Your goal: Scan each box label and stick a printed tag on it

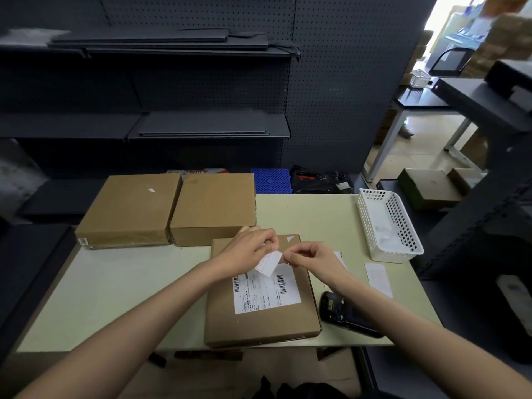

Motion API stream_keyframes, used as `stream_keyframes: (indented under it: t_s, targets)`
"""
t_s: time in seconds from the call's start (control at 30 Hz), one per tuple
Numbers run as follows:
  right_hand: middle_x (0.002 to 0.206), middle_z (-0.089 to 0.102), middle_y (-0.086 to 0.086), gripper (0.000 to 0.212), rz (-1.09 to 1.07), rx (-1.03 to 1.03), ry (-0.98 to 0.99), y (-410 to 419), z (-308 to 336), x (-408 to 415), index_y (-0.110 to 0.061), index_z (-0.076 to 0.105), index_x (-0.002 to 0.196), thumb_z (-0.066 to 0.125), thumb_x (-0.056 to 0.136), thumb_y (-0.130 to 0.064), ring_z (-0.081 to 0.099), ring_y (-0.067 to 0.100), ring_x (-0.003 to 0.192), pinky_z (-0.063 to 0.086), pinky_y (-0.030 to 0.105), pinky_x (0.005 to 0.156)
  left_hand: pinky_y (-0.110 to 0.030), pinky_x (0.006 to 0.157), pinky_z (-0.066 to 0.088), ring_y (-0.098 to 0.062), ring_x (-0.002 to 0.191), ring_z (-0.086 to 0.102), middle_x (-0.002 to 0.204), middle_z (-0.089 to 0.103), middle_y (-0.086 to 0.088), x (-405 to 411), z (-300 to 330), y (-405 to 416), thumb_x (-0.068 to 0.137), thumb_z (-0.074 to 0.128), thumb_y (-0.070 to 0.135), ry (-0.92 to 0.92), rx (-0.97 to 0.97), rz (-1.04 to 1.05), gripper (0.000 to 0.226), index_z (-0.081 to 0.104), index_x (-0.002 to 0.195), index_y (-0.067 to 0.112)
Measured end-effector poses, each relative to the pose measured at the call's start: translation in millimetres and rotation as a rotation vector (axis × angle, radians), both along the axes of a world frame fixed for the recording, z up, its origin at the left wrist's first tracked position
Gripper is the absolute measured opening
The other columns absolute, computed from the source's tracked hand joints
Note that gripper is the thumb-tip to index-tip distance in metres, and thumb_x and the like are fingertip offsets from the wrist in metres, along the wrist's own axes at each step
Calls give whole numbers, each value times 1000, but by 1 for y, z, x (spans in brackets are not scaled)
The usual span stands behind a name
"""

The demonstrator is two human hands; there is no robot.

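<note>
A flat brown box [259, 321] lies near the table's front edge, with a white shipping label [266, 292] bearing barcodes on its top. Above the box, both hands hold a small white tag [269, 263]. My left hand [250, 249] pinches its upper edge, and my right hand [311, 257] pinches its right corner. A black handheld scanner [345, 315] lies on the table just right of the box. Two more brown boxes [129, 208] [214, 207] stand side by side at the back left.
A white perforated basket [403, 249] sits at the table's right rear. A strip of white label paper [378, 279] lies in front of it. Dark shelving rises behind the pale green table [115, 283], and a dark rack stands to the right.
</note>
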State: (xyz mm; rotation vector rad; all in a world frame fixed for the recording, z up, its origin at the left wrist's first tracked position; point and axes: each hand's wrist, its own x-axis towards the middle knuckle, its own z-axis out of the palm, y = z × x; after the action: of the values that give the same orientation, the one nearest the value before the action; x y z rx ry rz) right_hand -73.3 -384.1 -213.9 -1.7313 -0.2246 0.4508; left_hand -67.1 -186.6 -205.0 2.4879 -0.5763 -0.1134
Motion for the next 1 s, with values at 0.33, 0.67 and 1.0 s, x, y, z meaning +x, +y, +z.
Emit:
stream_keyframes:
  t_s: [0.33, 0.67, 1.0]
  targets:
    - [86, 69, 22, 7, 31, -70, -36, 4, -1, 4, -15, 74, 82, 69, 87, -18, 59, 15, 79, 48, 26, 83, -23, 80, 23, 8, 79, 39, 77, 46, 26, 2, 0, 1, 98, 48, 28, -29, 42, -43, 13, 49, 85, 29]
    - [59, 58, -15, 11, -158, -70, -127, 9, -10, 6, -13, 71, 77, 68, 86, -7, 45, -3, 53, 37, 9, 59, -8, 75, 27, 0, 94, 42, 93, 58, 17, -15, -5, -10, 90, 59, 39, -143, -106, 308, 15, 67, 91, 26]
    - [74, 63, -10, 20, -169, -141, -319, 11, -16, 0, -30, 65, 75, 71, 84, -13, 54, -1, 68, 44, 13, 68, -14, 72, 39, 9, 82, 50, 83, 66, 16, -20, -5, -21, 87, 64, 23, 69, -294, 345, 11, 75, 86, 24]
